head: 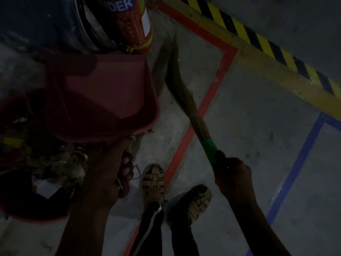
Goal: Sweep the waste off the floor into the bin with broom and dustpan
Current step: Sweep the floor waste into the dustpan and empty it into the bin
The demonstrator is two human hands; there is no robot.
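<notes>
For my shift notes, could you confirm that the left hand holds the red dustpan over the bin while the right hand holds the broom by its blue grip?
Not quite: the head view shows the grip is green, not blue. The left hand does hold the red dustpan over the bin, and the right hand holds the broom by that grip.

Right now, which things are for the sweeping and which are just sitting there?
For the sweeping: broom, red dustpan, red bin holding waste.
Just there: fire extinguisher, floor tape lines.
</notes>
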